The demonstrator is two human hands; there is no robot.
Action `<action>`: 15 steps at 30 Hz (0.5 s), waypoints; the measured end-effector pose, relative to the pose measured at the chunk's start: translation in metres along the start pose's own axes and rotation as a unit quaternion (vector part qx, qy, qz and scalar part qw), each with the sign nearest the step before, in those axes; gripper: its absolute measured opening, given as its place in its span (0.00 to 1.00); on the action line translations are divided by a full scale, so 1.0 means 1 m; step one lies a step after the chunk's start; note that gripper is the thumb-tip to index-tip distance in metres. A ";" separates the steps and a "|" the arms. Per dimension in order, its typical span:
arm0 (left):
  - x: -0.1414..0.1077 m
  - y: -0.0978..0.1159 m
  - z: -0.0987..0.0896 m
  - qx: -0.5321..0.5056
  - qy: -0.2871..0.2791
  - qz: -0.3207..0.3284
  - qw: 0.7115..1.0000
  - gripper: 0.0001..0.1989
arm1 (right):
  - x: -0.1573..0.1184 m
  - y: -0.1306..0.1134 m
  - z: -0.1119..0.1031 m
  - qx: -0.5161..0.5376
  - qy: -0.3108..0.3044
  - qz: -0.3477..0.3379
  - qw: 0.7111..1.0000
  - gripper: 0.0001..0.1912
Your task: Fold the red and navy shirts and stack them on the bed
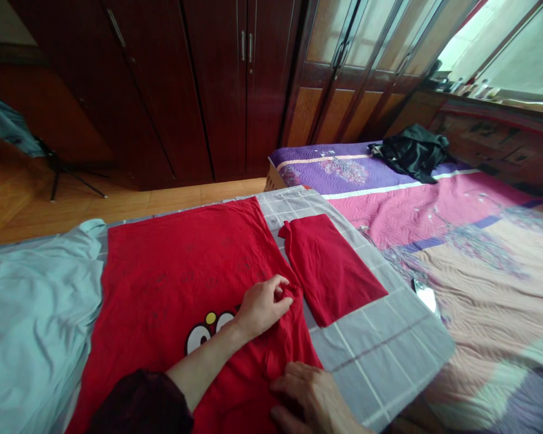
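Note:
A red T-shirt (181,253) with a cartoon print of white eyes and a yellow dot lies spread on a grey checked cover (366,349). My left hand (265,304) reaches across the print and pinches a bunched bit of the shirt at its right side. Closer to me, my right hand (317,395) rests on the cloth with bent fingers, its thumb apart from them. Beyond the pinched spot lies a flat red piece of fabric (335,271); whether it joins the shirt I cannot tell. The lower part of the shirt runs out of view.
Pale green cloth (36,325) is heaped at the left. To the right is a bed with a patterned quilt (470,265), a phone (426,296) and a black garment (411,150). Dark wardrobes (217,90) line the back, and a tripod stand (57,166) is on the floor.

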State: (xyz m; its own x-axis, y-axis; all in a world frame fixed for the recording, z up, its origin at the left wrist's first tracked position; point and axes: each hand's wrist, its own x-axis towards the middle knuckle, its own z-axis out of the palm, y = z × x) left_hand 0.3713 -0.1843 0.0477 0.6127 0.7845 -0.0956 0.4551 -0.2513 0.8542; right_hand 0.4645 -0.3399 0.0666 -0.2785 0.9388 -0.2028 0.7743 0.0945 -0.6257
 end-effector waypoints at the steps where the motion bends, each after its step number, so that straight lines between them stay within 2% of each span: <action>1: 0.000 0.001 0.001 0.020 0.012 0.004 1.000 0.10 | 0.001 -0.001 -0.006 0.012 -0.011 0.003 1.000 0.05; 4: -0.001 0.000 0.004 0.055 0.049 0.037 0.997 0.08 | 0.006 0.001 -0.028 0.018 0.017 0.021 0.999 0.05; 8: -0.003 -0.001 0.007 0.109 0.047 0.094 0.989 0.08 | 0.032 0.017 -0.064 -0.031 0.147 0.032 0.988 0.10; 11: -0.005 -0.002 0.008 0.138 0.039 0.120 0.982 0.06 | 0.065 0.033 -0.090 -0.074 0.211 0.040 0.974 0.11; 15: -0.004 -0.003 0.007 0.130 0.034 0.128 0.983 0.07 | 0.124 0.047 -0.118 -0.175 0.239 0.075 0.952 0.11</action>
State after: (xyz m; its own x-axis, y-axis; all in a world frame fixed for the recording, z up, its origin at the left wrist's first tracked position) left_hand 0.3721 -0.1910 0.0420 0.6881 0.7104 0.1481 0.4469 -0.5757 0.6848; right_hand 0.5338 -0.1803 0.1007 0.0757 0.9862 0.1472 0.9502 -0.0266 -0.3106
